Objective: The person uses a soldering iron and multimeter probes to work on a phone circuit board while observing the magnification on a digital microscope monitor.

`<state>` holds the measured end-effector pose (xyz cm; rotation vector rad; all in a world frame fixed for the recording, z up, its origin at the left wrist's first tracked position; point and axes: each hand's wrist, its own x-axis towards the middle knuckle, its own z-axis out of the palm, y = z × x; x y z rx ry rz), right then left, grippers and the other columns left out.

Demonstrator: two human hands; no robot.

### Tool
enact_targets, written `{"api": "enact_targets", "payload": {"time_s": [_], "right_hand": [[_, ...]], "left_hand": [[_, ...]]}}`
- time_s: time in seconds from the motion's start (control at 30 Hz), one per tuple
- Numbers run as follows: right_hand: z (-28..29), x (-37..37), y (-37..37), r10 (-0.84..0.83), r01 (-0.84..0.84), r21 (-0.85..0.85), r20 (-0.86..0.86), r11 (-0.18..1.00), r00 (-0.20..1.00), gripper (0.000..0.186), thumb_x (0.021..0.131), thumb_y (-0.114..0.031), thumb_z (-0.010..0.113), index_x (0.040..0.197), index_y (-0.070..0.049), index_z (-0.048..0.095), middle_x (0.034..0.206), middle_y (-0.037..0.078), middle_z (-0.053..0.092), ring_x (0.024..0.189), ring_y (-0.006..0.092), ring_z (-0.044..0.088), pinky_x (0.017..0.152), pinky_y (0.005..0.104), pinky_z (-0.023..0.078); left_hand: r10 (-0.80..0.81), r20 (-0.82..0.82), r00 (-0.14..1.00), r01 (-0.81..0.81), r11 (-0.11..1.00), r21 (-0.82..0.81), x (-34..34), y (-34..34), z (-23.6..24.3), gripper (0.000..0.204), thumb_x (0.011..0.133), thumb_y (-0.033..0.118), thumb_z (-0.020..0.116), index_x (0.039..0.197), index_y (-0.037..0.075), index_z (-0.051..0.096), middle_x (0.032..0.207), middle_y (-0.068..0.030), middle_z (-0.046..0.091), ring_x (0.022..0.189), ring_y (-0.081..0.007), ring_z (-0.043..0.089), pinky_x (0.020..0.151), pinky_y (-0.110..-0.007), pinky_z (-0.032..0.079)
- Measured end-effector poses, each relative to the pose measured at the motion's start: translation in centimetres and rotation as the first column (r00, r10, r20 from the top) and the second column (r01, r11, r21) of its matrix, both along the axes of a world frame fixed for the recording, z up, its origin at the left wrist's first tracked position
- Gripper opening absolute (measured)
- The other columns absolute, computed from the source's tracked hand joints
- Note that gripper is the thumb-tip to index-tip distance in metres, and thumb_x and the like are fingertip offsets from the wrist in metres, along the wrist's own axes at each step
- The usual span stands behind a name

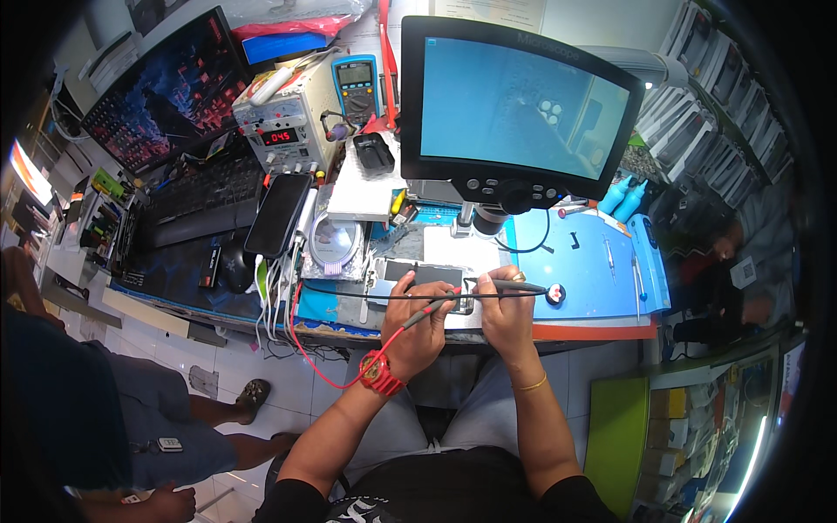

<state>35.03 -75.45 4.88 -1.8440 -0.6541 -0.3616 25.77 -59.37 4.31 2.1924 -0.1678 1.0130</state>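
My left hand (417, 321) grips a red test probe (433, 307), its red lead (324, 370) looping down past my wrist with a red watch (381, 373). My right hand (506, 307) holds a black test probe (514, 286), whose black lead runs left across the bench. Both probe tips meet over a dark phone (425, 281) lying flat on the bench edge in front of me. A microscope monitor (514, 100) with a pale blue picture stands right behind it.
A blue work mat (593, 266) with tweezers lies to the right. A bench power supply (283, 122), a multimeter (357, 87), a black phone (279, 213), a keyboard (205, 196) and a second screen (166, 87) fill the left. Another person's legs (148, 418) are at lower left.
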Motion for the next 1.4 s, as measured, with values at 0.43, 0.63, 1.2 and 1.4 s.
{"api": "enact_targets", "payload": {"time_s": [0.43, 0.63, 1.2, 1.4], "right_hand": [[-0.4, 0.1, 0.0, 0.003, -0.003, 0.009, -0.002, 1.0, 1.0, 0.015, 0.101, -0.008, 0.071, 0.091, 0.002, 0.066, 0.082, 0.016, 0.064, 0.068, 0.033, 0.065, 0.063, 0.0437, 0.049], [0.0, -0.1, -0.1, -0.003, 0.003, -0.005, 0.019, 1.0, 1.0, 0.016, 0.101, -0.008, 0.071, 0.09, 0.002, 0.066, 0.081, 0.016, 0.064, 0.067, 0.0336, 0.064, 0.063, 0.0443, 0.049], [-0.5, -0.5, -1.2, 0.08, -0.083, 0.046, 0.048, 0.996, 0.996, 0.014, 0.101, -0.003, 0.066, 0.088, 0.003, 0.063, 0.079, 0.009, 0.066, 0.067, 0.0179, 0.068, 0.063, 0.0325, 0.055], [-0.4, -0.9, -1.0, 0.095, -0.093, 0.118, -0.009, 0.989, 0.995, 0.014, 0.096, -0.004, 0.072, 0.086, 0.0, 0.064, 0.076, 0.011, 0.064, 0.064, 0.027, 0.063, 0.061, 0.0415, 0.049]], "left_hand": [[0.006, 0.002, 1.0, -0.006, 1.0, 0.017, 0.0, 0.0, 0.0, 0.015, 0.103, 0.01, 0.072, 0.118, 0.009, 0.069, 0.117, -0.0048, 0.076, 0.105, -0.0269, 0.075, 0.119, -0.054, 0.044], [0.008, 0.011, 1.0, -0.008, 1.0, 0.024, -0.1, -0.1, 0.2, 0.017, 0.103, 0.008, 0.072, 0.119, 0.008, 0.067, 0.116, -0.0046, 0.076, 0.106, -0.0265, 0.075, 0.119, -0.055, 0.043], [0.003, -0.008, 1.0, -0.003, 0.998, 0.066, 0.1, 0.0, 0.5, 0.022, 0.105, 0.007, 0.07, 0.121, 0.01, 0.054, 0.113, -0.0055, 0.078, 0.106, -0.0266, 0.075, 0.116, -0.06, 0.045], [-0.001, -0.008, 1.0, 0.001, 0.997, 0.078, 0.1, 0.1, 0.4, 0.021, 0.105, 0.009, 0.071, 0.12, 0.008, 0.055, 0.114, -0.0056, 0.078, 0.106, -0.0266, 0.075, 0.116, -0.06, 0.045]]}}
